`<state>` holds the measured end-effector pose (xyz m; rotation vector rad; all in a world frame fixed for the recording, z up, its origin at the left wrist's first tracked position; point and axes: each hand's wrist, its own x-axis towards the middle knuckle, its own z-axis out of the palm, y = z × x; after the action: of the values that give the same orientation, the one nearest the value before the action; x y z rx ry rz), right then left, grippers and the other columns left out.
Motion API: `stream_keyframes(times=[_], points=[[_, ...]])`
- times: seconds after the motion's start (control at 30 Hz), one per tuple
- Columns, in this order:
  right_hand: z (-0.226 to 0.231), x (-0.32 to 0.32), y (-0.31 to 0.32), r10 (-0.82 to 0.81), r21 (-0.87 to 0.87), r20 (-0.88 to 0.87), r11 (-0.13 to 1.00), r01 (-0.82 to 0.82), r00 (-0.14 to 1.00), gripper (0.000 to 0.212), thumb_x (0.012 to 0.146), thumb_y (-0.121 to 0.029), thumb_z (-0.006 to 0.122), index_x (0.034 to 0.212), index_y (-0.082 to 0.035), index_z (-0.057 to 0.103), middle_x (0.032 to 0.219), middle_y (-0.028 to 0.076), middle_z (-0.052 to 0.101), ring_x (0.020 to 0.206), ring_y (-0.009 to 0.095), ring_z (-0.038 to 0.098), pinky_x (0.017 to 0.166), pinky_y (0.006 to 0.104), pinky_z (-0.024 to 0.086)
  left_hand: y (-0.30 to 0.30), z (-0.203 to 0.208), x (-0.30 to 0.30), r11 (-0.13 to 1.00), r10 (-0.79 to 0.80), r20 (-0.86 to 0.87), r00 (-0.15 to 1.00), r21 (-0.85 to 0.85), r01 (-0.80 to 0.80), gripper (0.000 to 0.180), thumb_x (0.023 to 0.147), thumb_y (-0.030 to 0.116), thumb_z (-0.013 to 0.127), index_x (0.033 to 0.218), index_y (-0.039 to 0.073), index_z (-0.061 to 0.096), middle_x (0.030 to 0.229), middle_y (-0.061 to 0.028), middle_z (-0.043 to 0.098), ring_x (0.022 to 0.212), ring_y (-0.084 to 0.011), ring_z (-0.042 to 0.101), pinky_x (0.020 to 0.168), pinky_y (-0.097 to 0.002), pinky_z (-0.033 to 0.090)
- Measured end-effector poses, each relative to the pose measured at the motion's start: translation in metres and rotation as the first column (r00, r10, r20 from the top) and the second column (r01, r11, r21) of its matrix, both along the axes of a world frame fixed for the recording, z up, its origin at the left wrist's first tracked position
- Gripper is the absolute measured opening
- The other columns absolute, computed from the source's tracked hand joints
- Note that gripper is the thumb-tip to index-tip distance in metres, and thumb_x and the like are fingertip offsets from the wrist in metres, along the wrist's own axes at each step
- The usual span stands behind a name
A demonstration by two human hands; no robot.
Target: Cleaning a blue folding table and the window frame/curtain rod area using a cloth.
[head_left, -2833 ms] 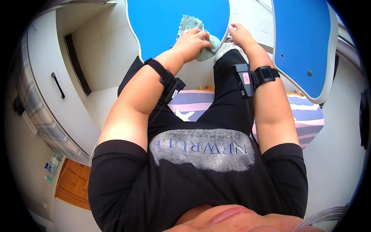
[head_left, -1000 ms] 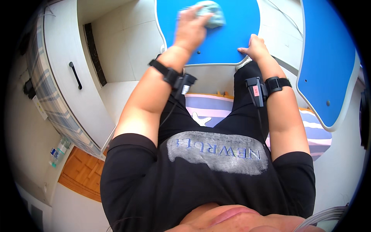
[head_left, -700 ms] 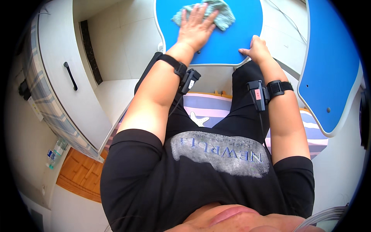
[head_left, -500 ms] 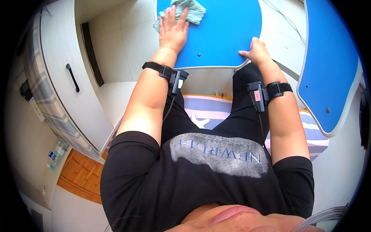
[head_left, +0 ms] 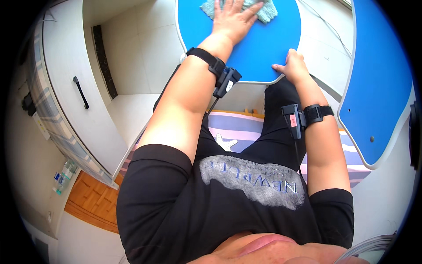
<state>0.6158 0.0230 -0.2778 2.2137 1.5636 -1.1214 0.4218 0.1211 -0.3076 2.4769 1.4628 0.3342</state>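
My left hand [head_left: 233,24] lies flat with fingers spread on a pale green cloth [head_left: 267,12], pressing it on the blue panel [head_left: 255,57]. The panel has rounded corners and a white edge; its far part is cut off by the top of the view. My right hand [head_left: 294,67] is closed on the panel's near right corner. Its thumb rests on the blue face, and its other fingers curl over the edge, partly hidden. Both forearms wear black straps with small dark devices.
A second blue panel [head_left: 373,83] with white edging stands on the right. On the left is a white cabinet front [head_left: 66,83] with a black handle [head_left: 81,93]. Beneath my legs is a striped mat [head_left: 237,125] with a starfish shape. A thin cable [head_left: 327,26] lies on the tiled floor.
My left hand has slid the cloth to the right across the blue panel. My right hand keeps its hold on the corner. The panel sits slightly lower in the view.
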Motion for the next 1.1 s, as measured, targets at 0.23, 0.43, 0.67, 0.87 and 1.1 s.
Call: stream_keyframes(times=[0.23,0.43,0.67,0.87,1.1], points=[[0.0,-0.001,-0.002,-0.023,0.017,-0.011,1.0,0.023,1.0,0.058,0.064,-0.027,0.087,0.104,0.005,0.059,0.106,0.028,0.062,0.098,0.04,0.063,0.086,0.0418,0.052,0.012,-0.014,-0.053,0.983,0.176,-0.025,0.984,0.054,-0.175,0.046,0.094,0.026,0.045,0.14,0.027,0.044,0.146,-0.016,0.034,0.137,-0.0364,0.028,0.113,-0.0552,0.016],[0.0,-0.002,-0.006,-0.045,0.126,-0.013,0.991,0.046,0.999,0.048,0.063,-0.026,0.088,0.085,0.001,0.055,0.089,0.023,0.062,0.083,0.037,0.063,0.075,0.0418,0.052,0.017,-0.025,-0.095,0.917,0.342,0.075,0.937,0.192,-0.35,0.049,0.083,0.004,0.051,0.129,0.019,0.056,0.136,-0.0204,0.041,0.128,-0.0426,0.036,0.106,-0.0483,0.035],[0.005,-0.005,-0.002,-0.038,0.003,-0.03,0.999,0.038,0.999,0.058,0.064,-0.026,0.087,0.104,0.004,0.058,0.107,0.028,0.061,0.1,0.04,0.062,0.087,0.0422,0.052,0.046,-0.019,-0.009,0.992,0.093,-0.005,0.996,0.091,-0.092,0.056,0.087,0.009,0.044,0.14,0.024,0.044,0.151,-0.0129,0.027,0.139,-0.0363,0.024,0.113,-0.0544,0.017],[0.002,-0.003,-0.002,-0.023,0.02,-0.031,1.0,0.024,0.999,0.057,0.062,-0.026,0.087,0.1,0.004,0.056,0.103,0.028,0.06,0.097,0.042,0.062,0.085,0.0438,0.052,0.059,-0.037,-0.004,0.994,0.045,0.082,0.996,0.097,-0.053,0.05,0.089,0.012,0.044,0.138,0.023,0.047,0.15,-0.0139,0.03,0.138,-0.0364,0.027,0.114,-0.0532,0.015],[0.004,-0.008,-0.002,-0.019,0.048,-0.031,0.999,0.021,0.999,0.058,0.062,-0.025,0.088,0.1,0.005,0.056,0.102,0.029,0.059,0.095,0.043,0.062,0.083,0.0446,0.053,0.063,-0.047,-0.067,0.936,0.277,-0.01,0.961,0.23,-0.267,0.049,0.089,0.012,0.045,0.137,0.02,0.048,0.145,-0.0173,0.035,0.134,-0.037,0.031,0.113,-0.0511,0.02]])
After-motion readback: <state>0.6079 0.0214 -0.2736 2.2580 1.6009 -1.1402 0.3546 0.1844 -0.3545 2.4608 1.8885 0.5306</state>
